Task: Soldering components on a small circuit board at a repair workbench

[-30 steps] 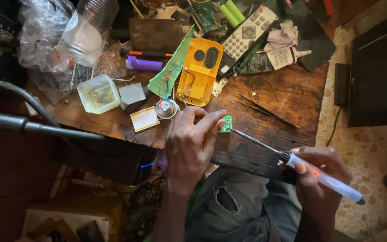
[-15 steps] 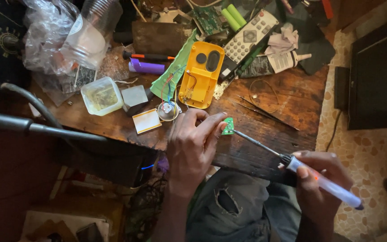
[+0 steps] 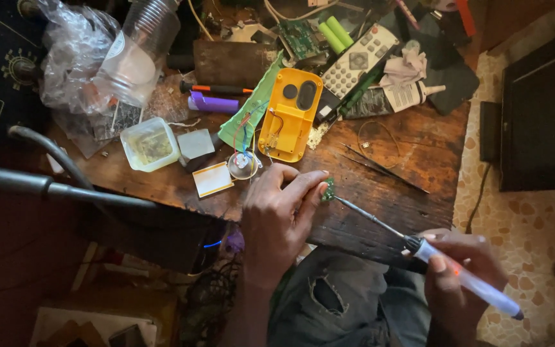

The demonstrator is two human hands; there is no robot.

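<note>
I saw the wooden tabletop (image 3: pixel 412 160) crowded toward its far edge, a yellow casing (image 3: pixel 290 115) lying open there. My left hand (image 3: pixel 277 222) rested at the near edge, fingers pinched on a small green circuit board (image 3: pixel 329 189). My right hand (image 3: pixel 460 270), past the near right corner, gripped a soldering iron (image 3: pixel 467 283), its tip touching the board.

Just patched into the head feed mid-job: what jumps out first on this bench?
At centre, the left hand pinches a small green circuit board on the worn wooden table, while the right hand holds a white-handled soldering iron with its tip at the board. Just above lies a bright yellow plastic casing, amid clutter including a grey remote control.
</note>
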